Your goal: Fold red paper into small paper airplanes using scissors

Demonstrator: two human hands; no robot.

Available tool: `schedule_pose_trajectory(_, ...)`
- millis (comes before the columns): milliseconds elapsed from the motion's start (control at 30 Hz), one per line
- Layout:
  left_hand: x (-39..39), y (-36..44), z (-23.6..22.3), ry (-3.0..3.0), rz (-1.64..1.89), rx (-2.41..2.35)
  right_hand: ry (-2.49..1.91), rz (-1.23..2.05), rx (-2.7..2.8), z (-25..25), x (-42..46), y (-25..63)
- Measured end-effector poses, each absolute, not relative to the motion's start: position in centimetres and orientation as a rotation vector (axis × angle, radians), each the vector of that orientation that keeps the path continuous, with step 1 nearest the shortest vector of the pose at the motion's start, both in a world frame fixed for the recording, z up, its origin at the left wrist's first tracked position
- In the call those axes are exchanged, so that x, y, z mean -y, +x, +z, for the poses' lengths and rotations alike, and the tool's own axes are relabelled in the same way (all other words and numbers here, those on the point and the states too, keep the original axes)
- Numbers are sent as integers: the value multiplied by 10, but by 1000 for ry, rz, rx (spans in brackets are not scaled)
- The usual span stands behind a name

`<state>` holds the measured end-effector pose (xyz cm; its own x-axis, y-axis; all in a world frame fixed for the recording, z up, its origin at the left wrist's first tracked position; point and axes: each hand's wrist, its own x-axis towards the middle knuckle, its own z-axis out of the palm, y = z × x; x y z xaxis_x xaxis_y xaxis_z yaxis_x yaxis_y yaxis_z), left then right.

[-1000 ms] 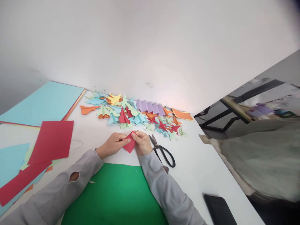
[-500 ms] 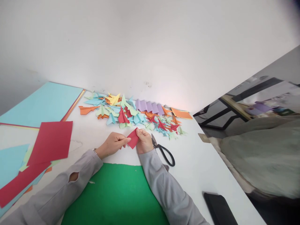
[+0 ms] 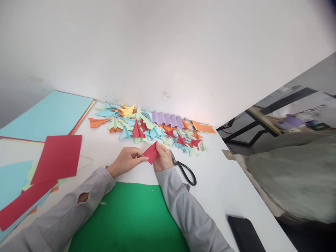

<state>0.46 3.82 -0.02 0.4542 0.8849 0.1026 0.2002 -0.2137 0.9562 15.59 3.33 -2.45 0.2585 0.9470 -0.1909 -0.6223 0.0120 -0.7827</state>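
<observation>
Between my hands, above the white table, is a small piece of red paper [image 3: 151, 153]. My left hand [image 3: 127, 160] pinches its left corner between thumb and fingers. On the other side, my right hand [image 3: 163, 156] is closed on the right edge, thumb on top near the upper corner. Black-handled scissors [image 3: 186, 171] lie just right of my right wrist, blades partly hidden behind the hand. Beyond my hands spreads a pile of small folded paper planes [image 3: 138, 130] in several colours, with a pleated purple paper [image 3: 168, 120] at its back.
A green mat [image 3: 128, 217] lies under my forearms. On the left are a large blue sheet stack [image 3: 49, 113] and red paper [image 3: 57, 159] over other cut sheets. Orange paper [image 3: 204, 127] lies at the back right, a black phone-like object [image 3: 246, 232] at the front right. A wall rises behind.
The red paper has turned slightly and tilted between my hands. My right hand has shifted a little right, and my left fingers have changed their hold on the corner.
</observation>
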Motion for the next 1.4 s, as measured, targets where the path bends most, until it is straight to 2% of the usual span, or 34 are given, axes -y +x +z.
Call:
schedule_pose_trajectory(333,-38,4,1,1722,881,-924,-885,1270,503,-25,-33,156)
schedule_pose_trajectory(667,-46,2,-5,1626,1279,-1013,-827,1303,605,-22,-31,155)
schedule_pose_trajectory(967,-48,1,0,1336,1200,-932,-892,1222,729,-21,-29,152)
schedule_pose_trajectory(1400,-47,0,2,1408,1199,-878,-909,1237,657,-20,-30,151)
